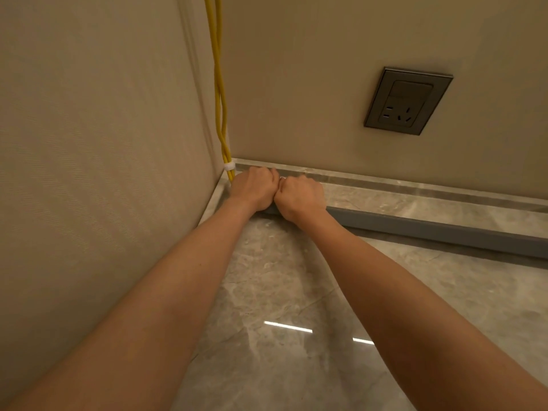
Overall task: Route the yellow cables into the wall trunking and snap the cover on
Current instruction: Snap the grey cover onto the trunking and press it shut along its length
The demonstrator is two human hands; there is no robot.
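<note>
Two yellow cables (219, 84) run down the room corner, bound by a white tie (229, 167) just above the floor. A grey trunking (430, 229) lies along the floor in front of the marble skirting (415, 185), running from the corner to the right. My left hand (255, 186) and my right hand (301, 197) sit side by side on the trunking's left end, next to the cables. Both have their fingers curled over the top of the cover. The fingertips and the cables' lower end are hidden behind the hands.
A grey wall socket (407, 100) is set in the back wall above the trunking. A textured wall (103, 143) closes the left side. Glossy marble floor (281, 292) spreads under my forearms.
</note>
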